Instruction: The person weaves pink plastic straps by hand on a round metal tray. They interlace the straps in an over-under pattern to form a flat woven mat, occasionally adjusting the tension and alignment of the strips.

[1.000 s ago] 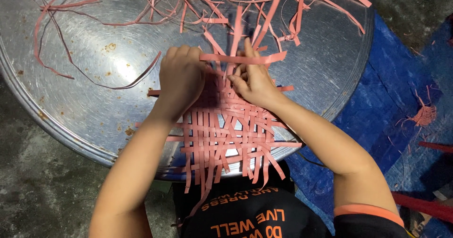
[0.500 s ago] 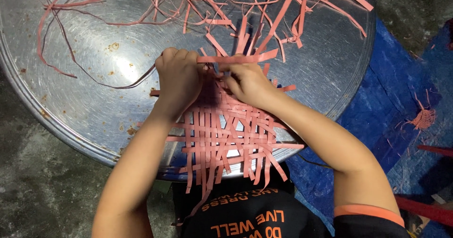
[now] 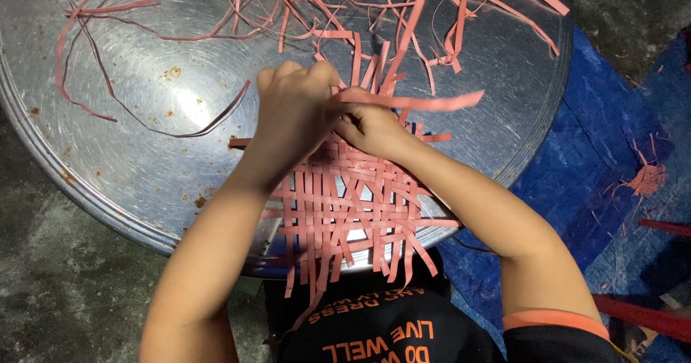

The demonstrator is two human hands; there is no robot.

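At six o'clock the woven mat of pink flat strips [image 3: 345, 204] overhangs the round scuffed metal desk [image 3: 144, 161]. At its twelve o'clock edge the left hand [image 3: 291, 114] and right hand [image 3: 371, 129] meet, fingers pinched on one long pink cross strip [image 3: 425, 102]. Loose pink strips [image 3: 432, 17] lie scattered beyond.

Glossy scratched metal tray [image 3: 129, 154], matt pink strips [image 3: 345, 212], perhaps plastic, blue woven-look tarp [image 3: 576, 190], rough concrete floor [image 3: 50, 291]
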